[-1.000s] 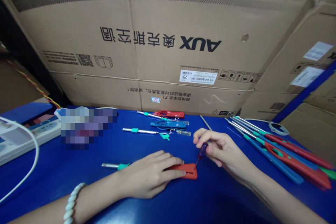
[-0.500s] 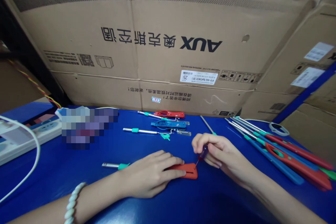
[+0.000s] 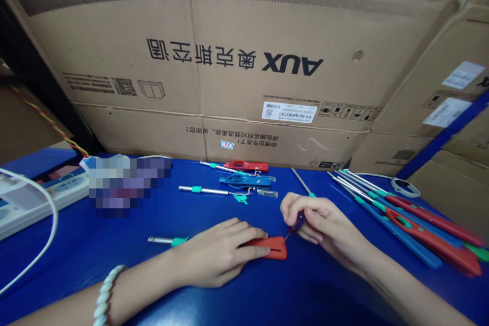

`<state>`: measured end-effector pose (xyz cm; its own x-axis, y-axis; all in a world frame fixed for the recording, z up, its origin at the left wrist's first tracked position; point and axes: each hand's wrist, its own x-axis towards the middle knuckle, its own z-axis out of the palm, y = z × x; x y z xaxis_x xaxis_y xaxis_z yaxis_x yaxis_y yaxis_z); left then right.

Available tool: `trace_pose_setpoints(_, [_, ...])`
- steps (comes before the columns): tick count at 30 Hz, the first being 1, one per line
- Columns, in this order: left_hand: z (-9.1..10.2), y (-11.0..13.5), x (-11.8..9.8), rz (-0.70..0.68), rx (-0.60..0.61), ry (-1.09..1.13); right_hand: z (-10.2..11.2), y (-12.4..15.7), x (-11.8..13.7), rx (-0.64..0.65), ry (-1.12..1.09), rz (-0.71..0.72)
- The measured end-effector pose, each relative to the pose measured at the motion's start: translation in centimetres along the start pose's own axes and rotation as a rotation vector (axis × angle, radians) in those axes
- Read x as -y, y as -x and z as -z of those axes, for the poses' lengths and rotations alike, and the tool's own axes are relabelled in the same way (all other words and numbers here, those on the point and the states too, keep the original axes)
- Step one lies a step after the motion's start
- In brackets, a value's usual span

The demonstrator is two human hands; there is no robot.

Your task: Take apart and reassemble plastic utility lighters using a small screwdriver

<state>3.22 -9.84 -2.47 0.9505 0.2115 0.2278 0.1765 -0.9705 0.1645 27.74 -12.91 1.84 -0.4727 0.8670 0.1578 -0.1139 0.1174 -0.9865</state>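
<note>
My left hand [image 3: 219, 253] lies flat on a red plastic handle piece [image 3: 274, 247] and presses it to the blue table [image 3: 160, 219]. A metal rod with a teal collar [image 3: 168, 240] sticks out to the left from under that hand. My right hand [image 3: 324, 224] pinches a small dark-handled screwdriver [image 3: 296, 222]. Its tip touches the right end of the red piece.
Behind the hands lie a red tool [image 3: 246, 165], a blue one [image 3: 244, 181] and a rod with teal parts [image 3: 217, 191]. Several long red and blue tools [image 3: 416, 219] are piled at the right. A white power strip [image 3: 42, 196] sits at left. Cardboard boxes [image 3: 237, 61] wall the back.
My right hand has shifted slightly and re-gripped the screwdriver, which stays on the red piece. My left hand has stayed put.
</note>
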Motion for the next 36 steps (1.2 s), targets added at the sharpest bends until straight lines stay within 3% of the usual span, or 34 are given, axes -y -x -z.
trace_pose_setpoints(12, [0.21,-0.1,-0.09,-0.004,-0.006,-0.003,0.1,-0.09,-0.09,-0.051,0.056,0.081])
trace_pose_setpoints(18, [0.08,-0.02,-0.04,0.005,0.023,-0.005,-0.03,0.12,-0.31,-0.038,-0.015,-0.032])
trace_pose_setpoints(28, [-0.05,-0.01,0.06,0.001,0.015,0.003,0.08,0.01,-0.2,-0.073,0.009,0.072])
trace_pose_setpoints(36, [-0.07,-0.05,0.05,0.008,0.023,0.005,-0.13,-0.01,-0.58,-0.045,-0.042,0.042])
